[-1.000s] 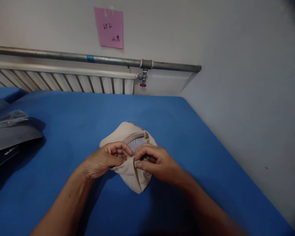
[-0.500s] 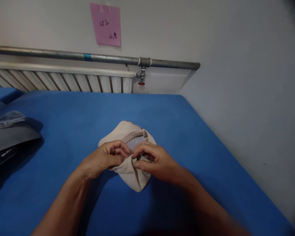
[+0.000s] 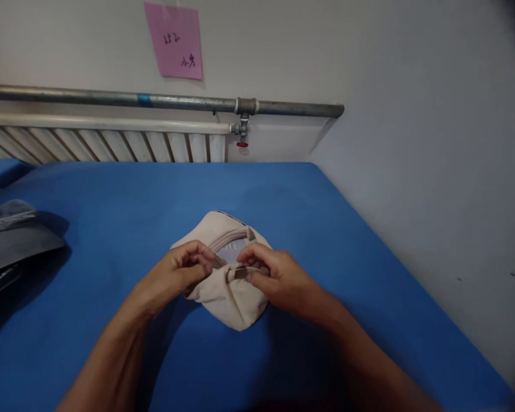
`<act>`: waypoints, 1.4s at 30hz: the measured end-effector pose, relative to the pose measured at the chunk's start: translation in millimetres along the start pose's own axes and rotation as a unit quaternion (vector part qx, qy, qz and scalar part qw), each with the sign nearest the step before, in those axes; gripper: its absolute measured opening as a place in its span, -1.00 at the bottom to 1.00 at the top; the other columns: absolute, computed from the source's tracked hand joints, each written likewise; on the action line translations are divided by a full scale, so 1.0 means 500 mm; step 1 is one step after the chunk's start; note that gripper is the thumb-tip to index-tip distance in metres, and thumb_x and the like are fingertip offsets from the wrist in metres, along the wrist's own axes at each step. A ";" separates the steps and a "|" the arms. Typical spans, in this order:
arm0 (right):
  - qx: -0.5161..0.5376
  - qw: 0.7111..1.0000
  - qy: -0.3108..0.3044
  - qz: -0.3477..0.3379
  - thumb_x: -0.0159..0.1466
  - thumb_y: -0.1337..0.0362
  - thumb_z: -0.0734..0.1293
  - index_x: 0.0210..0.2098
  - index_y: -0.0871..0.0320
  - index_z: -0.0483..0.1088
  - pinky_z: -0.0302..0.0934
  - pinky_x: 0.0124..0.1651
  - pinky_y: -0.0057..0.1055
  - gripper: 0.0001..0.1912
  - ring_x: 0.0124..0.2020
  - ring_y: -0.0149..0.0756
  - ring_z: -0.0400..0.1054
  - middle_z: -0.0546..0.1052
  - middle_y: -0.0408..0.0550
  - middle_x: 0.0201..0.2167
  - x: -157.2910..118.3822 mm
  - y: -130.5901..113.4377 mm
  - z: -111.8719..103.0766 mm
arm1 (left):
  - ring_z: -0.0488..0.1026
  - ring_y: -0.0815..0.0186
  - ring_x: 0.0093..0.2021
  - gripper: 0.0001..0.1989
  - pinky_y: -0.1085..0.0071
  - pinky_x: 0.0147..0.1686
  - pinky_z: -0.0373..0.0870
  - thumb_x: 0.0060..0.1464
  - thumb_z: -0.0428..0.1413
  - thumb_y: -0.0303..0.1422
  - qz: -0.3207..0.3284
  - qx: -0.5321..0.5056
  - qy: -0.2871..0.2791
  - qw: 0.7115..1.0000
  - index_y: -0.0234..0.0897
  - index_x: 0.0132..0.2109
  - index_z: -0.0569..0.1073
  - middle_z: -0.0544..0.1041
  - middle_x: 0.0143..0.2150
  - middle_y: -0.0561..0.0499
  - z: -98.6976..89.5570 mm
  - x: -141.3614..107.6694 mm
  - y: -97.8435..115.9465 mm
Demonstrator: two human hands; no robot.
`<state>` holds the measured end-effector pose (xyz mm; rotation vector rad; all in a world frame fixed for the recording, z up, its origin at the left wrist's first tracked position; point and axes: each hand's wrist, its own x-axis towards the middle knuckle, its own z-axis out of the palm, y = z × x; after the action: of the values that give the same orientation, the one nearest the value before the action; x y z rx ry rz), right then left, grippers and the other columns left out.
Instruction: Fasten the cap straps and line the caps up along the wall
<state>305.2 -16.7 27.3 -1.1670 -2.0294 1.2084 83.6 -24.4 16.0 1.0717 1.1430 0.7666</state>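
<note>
A beige cap is held near the middle of the blue worktop, its hollow turned upward between the two hands. Inside the opening, a ribbed sweatband and a pale greyish panel with small white marks are shown; the rest of the interior is hidden by fabric and fingers. The cap's edge on the left is pinched between thumb and fingers of the left hand. On the near side, the strap beside a small brown tab is pinched by the right hand. Grey, cap-like items are seen at far left, partly cut off.
</note>
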 end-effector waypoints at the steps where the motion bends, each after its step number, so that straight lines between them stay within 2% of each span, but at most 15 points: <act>1: -0.004 1.000 0.007 -0.004 0.15 0.48 0.22 -0.31 0.12 0.36 0.09 -0.42 -0.52 -0.82 -0.45 -0.45 0.23 0.40 -0.24 -0.48 0.000 0.000 0.000 | 0.31 0.43 -0.50 -0.72 0.52 -0.54 0.19 -0.01 0.22 -0.25 0.009 0.011 -0.005 1.000 -0.24 -0.16 0.39 0.42 -0.42 0.11 -0.001 -0.003 0.001; 3: -0.015 0.999 0.032 -0.020 0.13 0.49 0.22 -0.31 0.12 0.37 0.14 -0.37 -0.51 -0.80 -0.41 -0.43 0.28 0.44 -0.22 -0.45 -0.002 -0.001 0.000 | 0.32 0.41 -0.45 -0.72 0.51 -0.50 0.20 0.09 0.15 -0.18 0.036 0.050 -0.021 0.998 -0.23 -0.10 0.40 0.43 -0.38 0.08 -0.003 -0.012 0.005; 7: -0.051 0.990 0.098 -0.087 0.09 0.54 0.19 -0.27 0.11 0.42 0.22 -0.27 -0.47 -0.69 -0.35 -0.40 0.37 0.53 -0.18 -0.36 -0.007 -0.004 0.000 | 0.25 0.41 -0.43 -0.76 0.51 -0.45 0.19 0.12 0.13 -0.16 0.099 0.169 -0.089 0.977 -0.27 -0.27 0.46 0.36 -0.44 0.09 0.001 -0.033 0.017; 11: -0.051 0.976 0.142 -0.160 0.08 0.53 0.15 -0.27 0.11 0.45 0.25 -0.30 -0.47 -0.65 -0.39 -0.41 0.39 0.55 -0.17 -0.37 -0.015 -0.010 -0.009 | 0.32 0.39 -0.36 -0.78 0.51 -0.35 0.24 0.16 0.10 -0.19 0.123 0.240 -0.142 0.952 -0.25 -0.29 0.48 0.42 -0.39 0.07 0.005 -0.038 0.022; 14: -0.023 0.973 0.166 -0.158 0.05 0.52 0.16 -0.33 0.12 0.45 0.25 -0.36 -0.49 -0.68 -0.45 -0.42 0.38 0.53 -0.18 -0.44 -0.016 -0.012 -0.018 | 0.27 0.41 -0.43 -0.73 0.53 -0.44 0.20 0.20 0.05 -0.18 0.130 0.260 -0.126 0.948 -0.26 -0.35 0.45 0.36 -0.45 0.09 -0.008 -0.034 0.020; 18: -0.004 0.977 0.165 -0.137 0.01 0.53 0.16 -0.42 0.12 0.42 0.23 -0.37 -0.50 -0.71 -0.46 -0.42 0.36 0.51 -0.19 -0.47 -0.012 -0.011 -0.016 | 0.22 0.42 -0.50 -0.68 0.53 -0.52 0.14 0.21 0.03 -0.16 0.130 0.295 -0.108 0.940 -0.27 -0.40 0.42 0.31 -0.52 0.10 -0.019 -0.034 0.025; 21: -0.030 0.970 0.170 -0.170 0.05 0.54 0.17 -0.39 0.12 0.42 0.26 -0.29 -0.44 -0.72 -0.41 -0.39 0.38 0.52 -0.17 -0.44 -0.012 -0.014 -0.004 | 0.37 0.33 -0.33 -0.78 0.49 -0.35 0.28 0.17 0.09 -0.19 0.184 0.326 -0.060 0.926 -0.21 -0.17 0.49 0.49 -0.31 0.02 0.003 -0.043 0.035; 23: -0.058 0.960 0.160 -0.221 0.08 0.54 0.17 -0.35 0.11 0.41 0.27 -0.20 -0.38 -0.72 -0.38 -0.36 0.38 0.53 -0.15 -0.43 -0.016 -0.018 0.001 | 0.40 0.27 -0.23 -0.74 0.45 -0.25 0.30 0.08 0.18 -0.20 0.222 0.346 -0.022 0.911 -0.18 -0.10 0.49 0.51 -0.20 -0.01 0.025 -0.050 0.037; 25: -0.075 0.953 0.133 -0.261 0.11 0.53 0.17 -0.32 0.12 0.41 0.26 -0.14 -0.33 -0.73 -0.38 -0.35 0.37 0.53 -0.14 -0.42 -0.020 -0.022 0.000 | 0.37 0.31 -0.34 -0.81 0.48 -0.35 0.27 0.08 0.18 -0.19 0.211 0.353 -0.029 0.911 -0.22 -0.25 0.49 0.49 -0.33 0.02 0.040 -0.055 0.032; 27: -0.070 0.956 0.105 -0.267 0.15 0.50 0.20 -0.30 0.13 0.40 0.26 -0.13 -0.32 -0.77 -0.37 -0.34 0.36 0.52 -0.13 -0.42 -0.022 -0.022 -0.009 | 0.28 0.38 -0.47 -0.75 0.51 -0.48 0.19 0.15 0.10 -0.16 0.158 0.338 -0.080 0.924 -0.25 -0.37 0.43 0.40 -0.47 0.07 0.042 -0.057 0.025; 31: -0.044 0.968 0.054 -0.242 0.22 0.40 0.26 -0.29 0.13 0.41 0.25 -0.15 -0.35 -0.89 -0.33 -0.34 0.36 0.52 -0.12 -0.41 -0.018 -0.009 -0.028 | 0.22 0.39 -0.48 -0.71 0.51 -0.52 0.15 0.20 0.02 -0.12 0.077 0.298 -0.161 0.938 -0.25 -0.28 0.46 0.34 -0.45 0.08 0.023 -0.054 0.013; 33: -0.052 0.963 0.049 -0.261 0.24 0.39 0.24 -0.31 0.12 0.40 0.21 -0.13 -0.32 -0.89 -0.37 -0.35 0.35 0.51 -0.15 -0.44 -0.015 -0.002 -0.031 | 0.26 0.38 -0.43 -0.72 0.51 -0.48 0.18 0.21 0.02 -0.13 0.080 0.305 -0.164 0.935 -0.23 -0.25 0.48 0.38 -0.41 0.07 0.019 -0.051 0.014; 37: -0.131 0.939 0.083 -0.308 0.23 0.41 0.22 -0.33 0.11 0.38 0.13 -0.12 -0.24 -0.87 -0.46 -0.37 0.29 0.45 -0.18 -0.51 -0.019 -0.005 -0.029 | 0.38 0.33 -0.26 -0.80 0.50 -0.27 0.29 0.20 0.07 -0.19 0.147 0.314 -0.129 0.929 -0.18 -0.20 0.50 0.46 -0.26 0.03 0.024 -0.048 0.020; 42: -0.239 0.909 0.110 -0.322 0.18 0.44 0.23 -0.34 0.12 0.37 0.05 -0.08 -0.17 -0.87 -0.46 -0.36 0.27 0.46 -0.17 -0.51 -0.027 -0.012 -0.033 | 0.37 0.37 -0.38 -0.77 0.52 -0.41 0.26 0.18 0.08 -0.16 0.122 0.312 -0.130 0.933 -0.20 -0.23 0.50 0.45 -0.36 0.06 0.015 -0.053 0.021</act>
<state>322.1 -22.3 40.5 -0.6691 -2.3156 0.2528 84.0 -46.6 35.2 1.8195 1.0555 0.4262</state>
